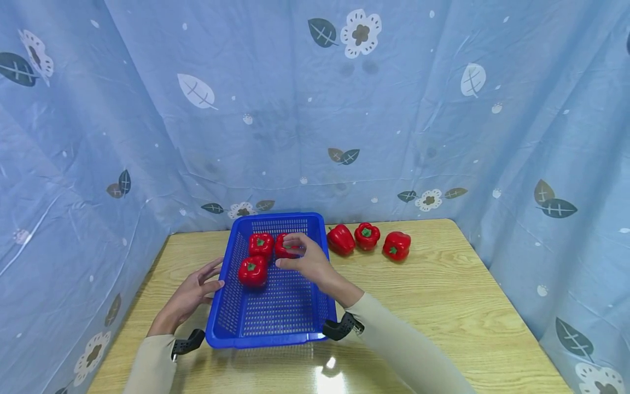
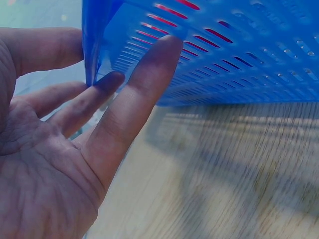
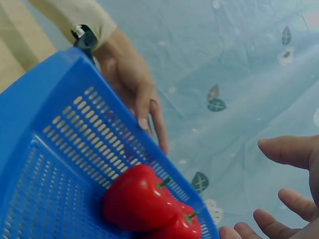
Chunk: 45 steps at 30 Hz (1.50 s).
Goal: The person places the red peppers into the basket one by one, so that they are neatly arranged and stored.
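Observation:
A blue perforated plastic basket stands on the wooden table with three red bell peppers in it, one a front pepper, one a back left pepper. The third, a back right pepper, is partly covered by my right hand. That hand hovers over the basket, fingers and thumb spread apart with nothing between them. My left hand holds the basket's left rim, thumb at the top edge. In the left wrist view, its fingers reach under the rim along the outer wall.
Right of the basket lie three more red bell peppers: a tilted pepper, a middle pepper and a right pepper. A blue patterned curtain closes off the back and sides of the table.

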Each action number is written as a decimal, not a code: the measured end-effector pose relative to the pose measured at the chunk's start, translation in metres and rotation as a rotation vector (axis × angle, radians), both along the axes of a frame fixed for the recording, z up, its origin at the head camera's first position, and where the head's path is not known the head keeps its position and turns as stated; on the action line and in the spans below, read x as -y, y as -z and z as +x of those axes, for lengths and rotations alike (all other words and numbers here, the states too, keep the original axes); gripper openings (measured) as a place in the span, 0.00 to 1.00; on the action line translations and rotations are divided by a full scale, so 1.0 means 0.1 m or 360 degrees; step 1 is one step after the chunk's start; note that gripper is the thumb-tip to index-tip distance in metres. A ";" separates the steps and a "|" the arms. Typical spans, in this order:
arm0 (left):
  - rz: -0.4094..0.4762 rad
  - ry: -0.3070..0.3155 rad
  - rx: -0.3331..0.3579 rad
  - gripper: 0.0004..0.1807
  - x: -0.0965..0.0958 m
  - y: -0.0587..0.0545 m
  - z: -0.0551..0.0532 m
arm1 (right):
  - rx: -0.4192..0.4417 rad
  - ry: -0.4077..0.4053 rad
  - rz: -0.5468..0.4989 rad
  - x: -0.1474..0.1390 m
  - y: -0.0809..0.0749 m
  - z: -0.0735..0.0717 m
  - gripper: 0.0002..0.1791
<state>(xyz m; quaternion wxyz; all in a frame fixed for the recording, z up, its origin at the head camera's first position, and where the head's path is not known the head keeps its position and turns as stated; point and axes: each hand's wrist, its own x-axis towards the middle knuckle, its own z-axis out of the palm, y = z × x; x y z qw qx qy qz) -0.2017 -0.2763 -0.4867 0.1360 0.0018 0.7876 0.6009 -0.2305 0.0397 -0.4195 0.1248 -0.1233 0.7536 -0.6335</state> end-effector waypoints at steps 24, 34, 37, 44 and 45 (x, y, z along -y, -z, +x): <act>-0.0012 -0.0012 0.0009 0.40 0.01 0.02 0.00 | -0.0171 0.0092 0.0062 -0.74 -0.02 0.06 0.32; -0.0014 -0.0005 0.0007 0.40 0.01 0.02 -0.01 | -0.0174 0.0182 0.0157 -1.11 0.04 0.00 0.33; -0.0015 -0.0007 0.0004 0.40 0.01 0.01 0.00 | -0.0165 0.0212 0.0190 -1.22 0.07 -0.03 0.32; -0.0021 -0.0006 0.0005 0.41 0.01 0.01 0.00 | -0.0197 0.0291 0.0245 -1.49 0.13 -0.06 0.34; -0.0024 -0.0006 0.0007 0.41 0.01 0.01 -0.01 | -0.0201 0.0303 0.0256 -1.52 0.13 -0.06 0.35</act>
